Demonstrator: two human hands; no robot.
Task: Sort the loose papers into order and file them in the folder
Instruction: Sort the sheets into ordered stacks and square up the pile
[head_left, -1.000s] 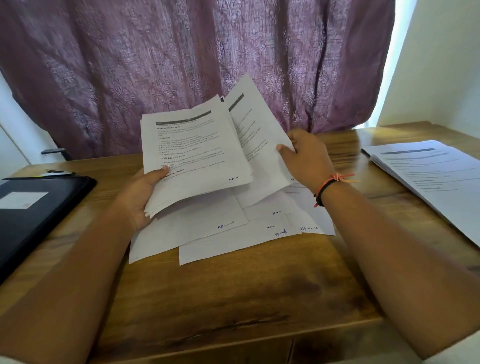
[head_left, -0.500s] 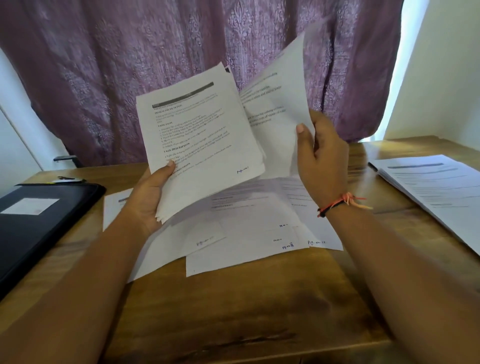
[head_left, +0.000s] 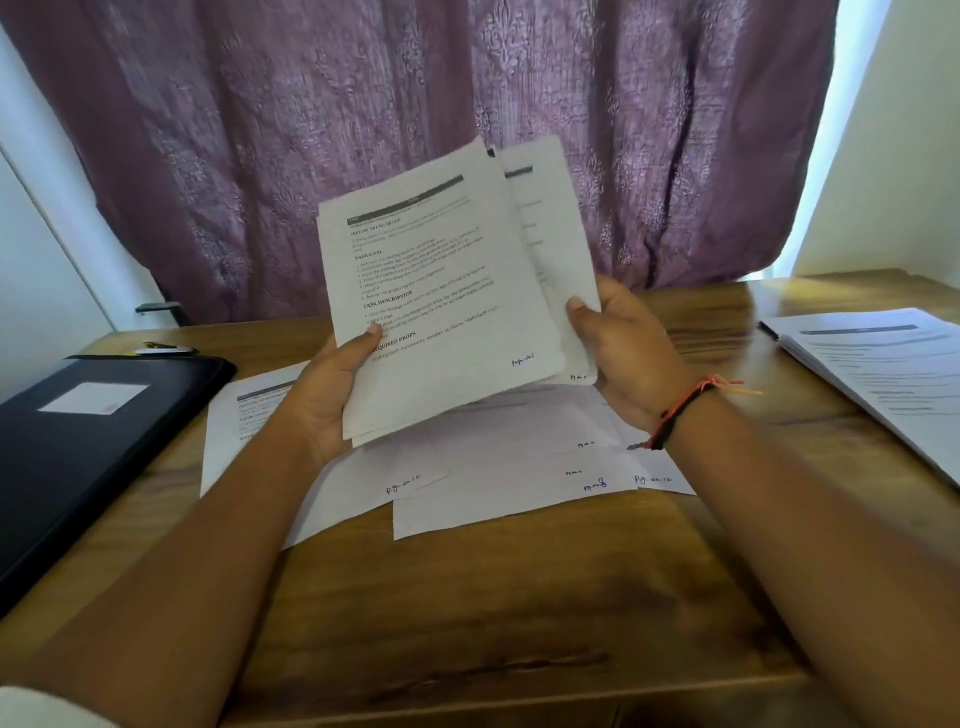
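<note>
R hand (head_left: 628, 353) moved its pinched sheet (head_left: 561, 234) behind stack (head_left: 436, 291) pinched in L hand (head_left: 322, 410). Folder (head_left: 104, 447) closed.

white papers (head_left: 441, 312), black folder (head_left: 93, 447), purple patterned curtain (head_left: 260, 130)

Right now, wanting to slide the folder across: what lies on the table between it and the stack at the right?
In the head view, overlapping loose sheets lie on the table between the folder and the stack.
</note>
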